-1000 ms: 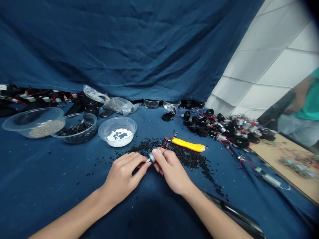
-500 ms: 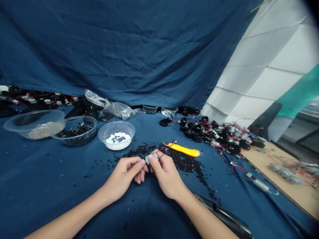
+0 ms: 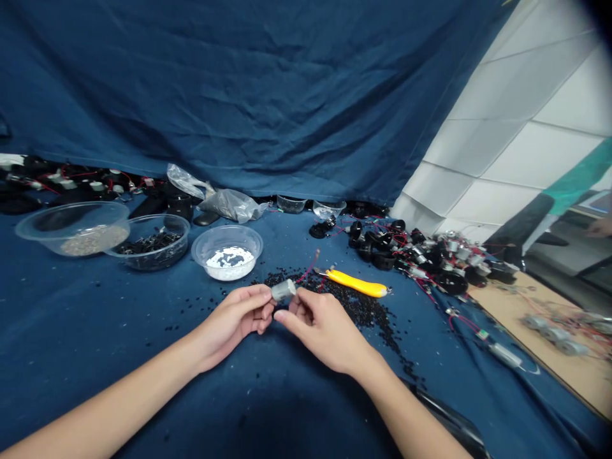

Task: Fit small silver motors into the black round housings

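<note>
Near centre frame, the left hand (image 3: 238, 313) pinched a grey cylinder (image 3: 283, 291); the right hand (image 3: 327, 324) curled beside it, its grip unclear to see.

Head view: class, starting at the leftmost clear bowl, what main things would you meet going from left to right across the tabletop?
Bowl of pale bits, bowl of black parts, bowl of white pieces, silver cylinder, yellow-handled tool, tan board.

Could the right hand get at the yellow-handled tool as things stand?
Probably yes: the yellow-handled tool lies just beyond the right hand, and nothing seems to cover its handle.
</note>
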Tool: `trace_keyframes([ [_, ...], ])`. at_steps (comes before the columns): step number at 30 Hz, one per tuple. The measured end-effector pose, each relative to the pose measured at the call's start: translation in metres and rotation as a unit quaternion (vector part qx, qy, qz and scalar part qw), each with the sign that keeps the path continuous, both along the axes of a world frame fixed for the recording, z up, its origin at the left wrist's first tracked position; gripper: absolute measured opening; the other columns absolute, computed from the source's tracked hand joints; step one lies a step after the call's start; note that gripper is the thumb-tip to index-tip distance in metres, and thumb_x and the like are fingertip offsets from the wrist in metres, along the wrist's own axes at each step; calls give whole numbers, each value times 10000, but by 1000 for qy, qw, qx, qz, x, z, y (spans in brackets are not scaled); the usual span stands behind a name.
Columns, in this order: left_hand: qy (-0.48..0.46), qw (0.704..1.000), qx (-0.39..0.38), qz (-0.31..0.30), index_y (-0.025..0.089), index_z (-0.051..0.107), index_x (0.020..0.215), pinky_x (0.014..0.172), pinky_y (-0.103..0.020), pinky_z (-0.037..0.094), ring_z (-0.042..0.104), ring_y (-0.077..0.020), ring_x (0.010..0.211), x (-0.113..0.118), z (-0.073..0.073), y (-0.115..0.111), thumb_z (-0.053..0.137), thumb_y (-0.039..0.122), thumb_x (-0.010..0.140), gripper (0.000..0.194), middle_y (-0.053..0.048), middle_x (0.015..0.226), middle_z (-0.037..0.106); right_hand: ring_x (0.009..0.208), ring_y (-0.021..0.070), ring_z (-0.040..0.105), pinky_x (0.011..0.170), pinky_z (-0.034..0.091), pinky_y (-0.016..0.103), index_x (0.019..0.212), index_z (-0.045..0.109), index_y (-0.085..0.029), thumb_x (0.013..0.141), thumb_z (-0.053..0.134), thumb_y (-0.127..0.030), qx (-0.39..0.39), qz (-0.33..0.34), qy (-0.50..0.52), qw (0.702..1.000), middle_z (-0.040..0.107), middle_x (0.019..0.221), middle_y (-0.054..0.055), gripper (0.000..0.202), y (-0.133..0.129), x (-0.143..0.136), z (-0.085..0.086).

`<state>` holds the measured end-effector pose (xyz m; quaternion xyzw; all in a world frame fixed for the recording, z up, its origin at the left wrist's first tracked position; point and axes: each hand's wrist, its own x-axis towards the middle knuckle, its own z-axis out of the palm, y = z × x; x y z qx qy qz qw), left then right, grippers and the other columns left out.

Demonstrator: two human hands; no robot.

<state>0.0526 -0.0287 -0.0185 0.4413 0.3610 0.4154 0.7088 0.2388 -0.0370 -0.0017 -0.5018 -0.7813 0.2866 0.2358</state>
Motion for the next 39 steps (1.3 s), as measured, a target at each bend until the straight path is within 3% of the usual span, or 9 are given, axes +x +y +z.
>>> trace_keyframes([
  [5, -60, 997, -22, 37, 154, 494, 754, 529, -172, 389, 438, -75, 565, -9, -1, 9, 663, 246, 845, 213, 34, 644, 468, 653, 131, 488, 595, 277, 243, 758, 591, -213, 633, 817, -321, -16, 56, -125, 990, 608, 718, -41, 280, -1, 23, 12],
  [9, -90, 994, -36, 50, 149, 508, 762, 529, -168, 401, 444, -70, 581, -13, -2, 13, 697, 220, 814, 208, 24, 689, 469, 670, 143, 513, 595, 293, 239, 744, 619, -226, 582, 807, -225, -44, 49, -177, 982, 629, 720, -45, 248, 0, 43, 14],
  [12, -101, 993, -44, 44, 147, 518, 770, 537, -167, 409, 443, -64, 588, -14, -2, 13, 722, 219, 789, 217, 20, 724, 470, 671, 165, 545, 591, 299, 250, 765, 648, -224, 597, 767, -154, -48, -24, -193, 980, 645, 723, -21, 217, 8, 63, 13],
  [16, -89, 995, -41, 18, 138, 540, 809, 542, -166, 398, 436, -65, 604, -11, -1, 10, 714, 247, 806, 206, 22, 724, 453, 690, 216, 569, 608, 305, 285, 953, 651, -187, 683, 723, -168, -13, -166, -172, 971, 664, 764, 46, 280, 23, 80, 16],
  [20, -36, 999, -8, -12, 140, 540, 826, 544, -172, 370, 412, -69, 587, -8, -3, 7, 646, 303, 868, 199, 36, 672, 427, 718, 200, 567, 638, 333, 289, 887, 618, -197, 847, 609, -323, 28, -185, -64, 980, 640, 749, 34, 133, 24, 55, 16],
  [22, 4, 1000, 20, -22, 148, 529, 819, 560, -178, 365, 417, -70, 583, -7, -4, 6, 609, 332, 893, 213, 37, 671, 446, 638, 156, 536, 601, 359, 263, 797, 598, -198, 892, 551, -429, 10, -133, 11, 991, 595, 679, 3, 254, 18, 33, 10],
  [27, 138, 981, 127, -43, 159, 568, 784, 592, -219, 366, 454, -105, 583, -2, -7, 4, 618, 375, 876, 240, 31, 631, 512, 519, 102, 488, 484, 388, 201, 865, 588, -194, 892, 519, -518, -82, -12, 166, 983, 543, 623, -43, 332, 3, -10, -18],
  [34, 312, 911, 269, 4, 190, 651, 863, 787, -293, 369, 534, -191, 845, -1, -5, -5, 557, 319, 904, 164, -32, 880, 635, 496, 96, 434, 501, 369, 206, 774, 541, -179, 933, 460, -504, -53, -75, 234, 968, 480, 563, -46, 370, 9, -16, -38],
  [39, 327, 903, 278, -35, 173, 596, 802, 587, -264, 456, 580, -162, 582, 1, -6, -3, 444, 376, 952, 294, -6, 644, 626, 507, 96, 438, 495, 354, 203, 759, 565, -177, 937, 450, -529, 3, -97, 186, 978, 517, 592, -33, 411, 6, -13, -32],
])
